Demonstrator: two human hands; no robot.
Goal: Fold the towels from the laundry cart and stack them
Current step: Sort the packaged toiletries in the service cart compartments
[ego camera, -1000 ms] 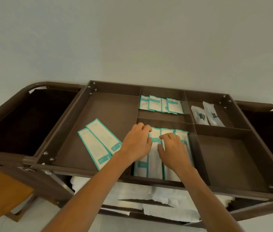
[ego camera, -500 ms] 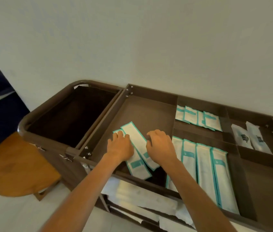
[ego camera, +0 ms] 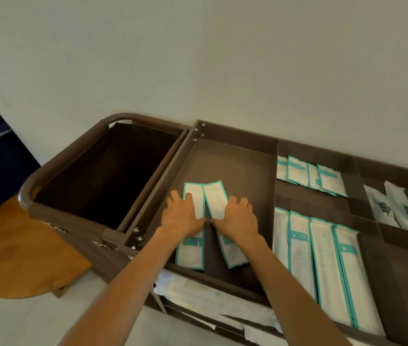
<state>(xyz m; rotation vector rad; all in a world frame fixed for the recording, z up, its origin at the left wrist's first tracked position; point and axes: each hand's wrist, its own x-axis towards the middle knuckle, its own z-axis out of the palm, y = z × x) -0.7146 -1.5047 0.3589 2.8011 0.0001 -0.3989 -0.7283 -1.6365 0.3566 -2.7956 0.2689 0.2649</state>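
Head view: a person stands against a brown metal laundry cart (ego camera: 26, 196) pushed up to a pale plain wall (ego camera: 198, 58).

- **Hands:** Both are in the large left compartment of the cart's top tray.
  - The left hand (ego camera: 183, 217) lies palm down on the left long white teal-edged packet (ego camera: 190, 255). Its fingers are extended and slightly spread, gripping nothing.
  - The right hand (ego camera: 239, 221) is the same, flat on the right long white teal-edged packet (ego camera: 234, 257), with the knuckles a bit raised.
  - The thumb tips almost meet between the two packets.
- **The two packets:** They touch at their far ends and splay apart at the near ends.
- **Task items:** The white folded towels (ego camera: 198, 292) sit on the lower shelf under the tray, below the forearms. They are partly hidden by the tray's front edge, and neither hand touches them.
- **Left end of the cart:** A dark brown fabric bag (ego camera: 103, 168) hangs open. An orange round wooden tabletop (ego camera: 18, 250) is just beside it.
- **Right of the hands:**
  - The near middle compartment holds a row of long teal-edged packets (ego camera: 327, 270).
  - The far middle compartment holds short teal-edged packets (ego camera: 310, 176).
  - The far right compartment holds two white sachets with dark print (ego camera: 392, 206).
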